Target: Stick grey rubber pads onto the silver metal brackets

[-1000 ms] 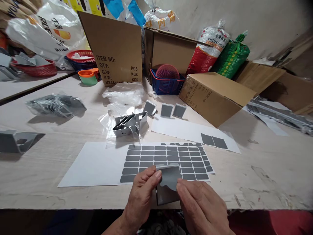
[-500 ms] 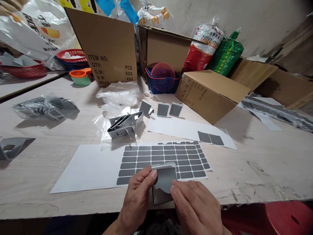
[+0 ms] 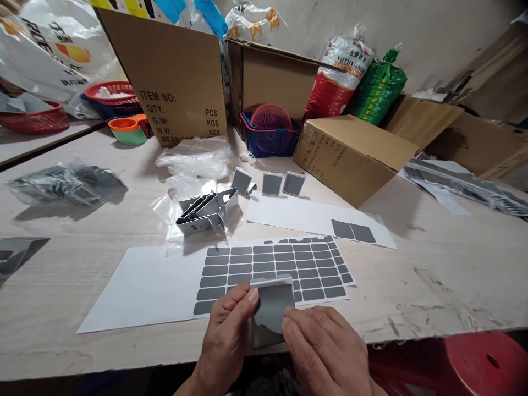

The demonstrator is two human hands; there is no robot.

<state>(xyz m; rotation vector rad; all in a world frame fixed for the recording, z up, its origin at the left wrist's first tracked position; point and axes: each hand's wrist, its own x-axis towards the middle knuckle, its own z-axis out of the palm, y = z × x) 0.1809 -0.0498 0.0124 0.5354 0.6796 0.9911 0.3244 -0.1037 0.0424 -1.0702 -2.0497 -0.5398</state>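
A small metal stand (image 3: 268,335) with a smooth grey face is held upright-tilted over the table's front edge. My left hand (image 3: 226,330) grips its left side, thumb on the face near the top corner. My right hand (image 3: 330,346) is closed at the right edge, fingertips pressed against it; what they pinch exactly is hidden. Behind it lies a white sheet (image 3: 136,280) with rows of grey rounded stickers (image 3: 262,258). Farther back stand several similar stands with grey pads (image 3: 272,184). Bent metal stands (image 3: 202,212) sit together on clear plastic bags.
A second white sheet (image 3: 284,212) carries two grey stickers. Bagged stands (image 3: 70,184) lie at left. Cardboard boxes (image 3: 181,77), a blue basket (image 3: 270,140) and a green cup (image 3: 130,136) line the back. A red stool (image 3: 487,363) is below the right front edge.
The view has shifted slightly, so everything sits a little farther left. Both hands keep their hold on the stand; my right fingertips have moved slightly along its right edge.
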